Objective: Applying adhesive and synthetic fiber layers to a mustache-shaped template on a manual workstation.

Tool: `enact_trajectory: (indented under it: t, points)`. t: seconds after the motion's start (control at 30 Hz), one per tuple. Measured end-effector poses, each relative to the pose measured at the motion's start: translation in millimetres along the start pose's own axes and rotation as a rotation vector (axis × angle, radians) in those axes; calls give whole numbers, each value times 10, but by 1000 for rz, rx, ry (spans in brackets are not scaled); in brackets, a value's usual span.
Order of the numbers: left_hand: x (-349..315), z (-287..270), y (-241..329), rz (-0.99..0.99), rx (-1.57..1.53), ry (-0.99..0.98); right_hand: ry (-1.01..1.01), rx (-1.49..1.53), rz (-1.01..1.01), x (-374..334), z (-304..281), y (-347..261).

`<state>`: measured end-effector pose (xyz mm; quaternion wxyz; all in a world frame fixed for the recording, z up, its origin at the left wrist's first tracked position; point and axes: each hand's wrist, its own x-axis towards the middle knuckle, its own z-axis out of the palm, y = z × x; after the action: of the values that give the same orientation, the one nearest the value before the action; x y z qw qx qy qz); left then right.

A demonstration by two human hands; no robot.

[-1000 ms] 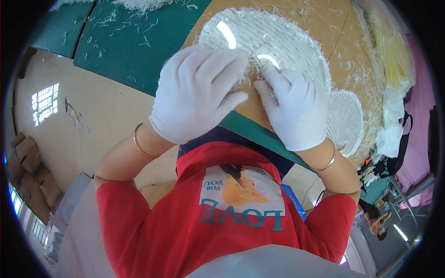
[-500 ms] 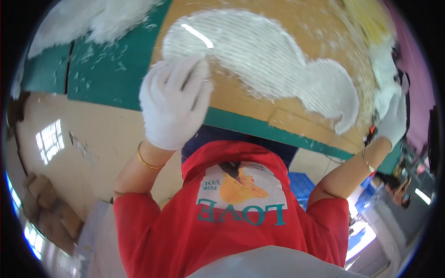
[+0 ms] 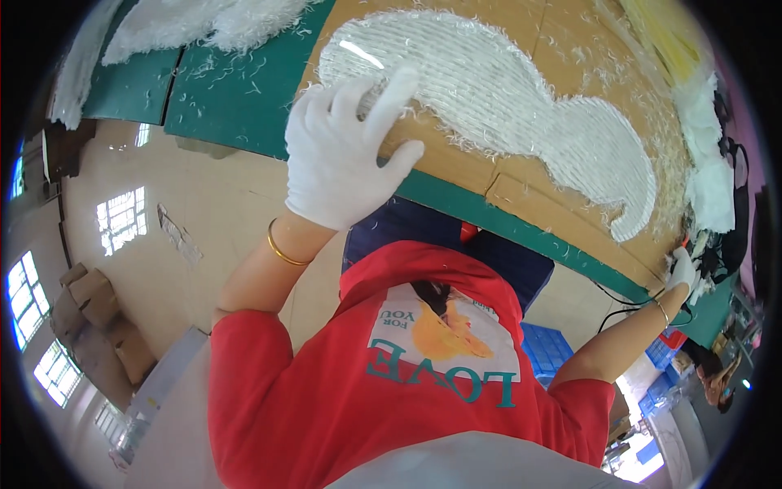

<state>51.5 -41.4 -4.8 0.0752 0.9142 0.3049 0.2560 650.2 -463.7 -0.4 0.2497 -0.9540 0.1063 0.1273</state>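
White ribbed panel (image 3: 497,94) lies on cardboard (image 3: 590,57) over the green surface (image 3: 236,102); we judge its outline shaped, lower edge left frayed. Left hand (image 3: 346,151) spread wide at its left end; right hand (image 3: 683,270) beside dark clutter (image 3: 735,236), grip unclear to us.

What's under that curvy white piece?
Brown cardboard shows around the white piece, and green table shows past the cardboard's edge. What lies directly beneath the piece is covered, so I can't see it.
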Motion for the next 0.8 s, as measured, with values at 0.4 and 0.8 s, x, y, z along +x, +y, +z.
enact_trajectory:
  t: [0.4,0.8]
  points:
    - [-127,-16,31,-114,-79,-60,-974,979,-543,-2683,790,-1402]
    - [-311,-108,-162,-218,-55,-59,-1102,90,-679,-4482,2585,-2557]
